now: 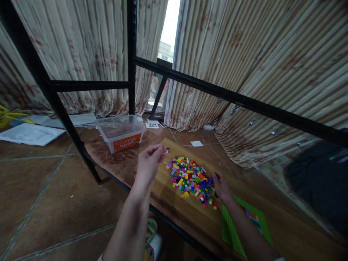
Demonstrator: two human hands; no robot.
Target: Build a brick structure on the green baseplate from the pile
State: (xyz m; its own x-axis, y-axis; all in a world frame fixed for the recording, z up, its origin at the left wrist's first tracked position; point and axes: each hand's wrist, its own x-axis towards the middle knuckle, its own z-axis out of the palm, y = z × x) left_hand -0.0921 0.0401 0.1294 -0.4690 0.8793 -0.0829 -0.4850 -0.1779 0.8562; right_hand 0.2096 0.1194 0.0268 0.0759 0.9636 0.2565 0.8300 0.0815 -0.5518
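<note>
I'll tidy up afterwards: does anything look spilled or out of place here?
The coloured bricks lie in a loose heap on the wooden board, not in the clear box behind it. Papers lie spread on the floor at the left. Nothing looks damaged.

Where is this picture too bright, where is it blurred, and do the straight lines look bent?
Head view: the window gap between the curtains is blown out white; the black frame bars lean and bow slightly, a wide-angle effect; the dark shape at the right edge is smeared; the brick pile is sharp in soft, even light, and the left hand throws only a faint shadow.
</note>
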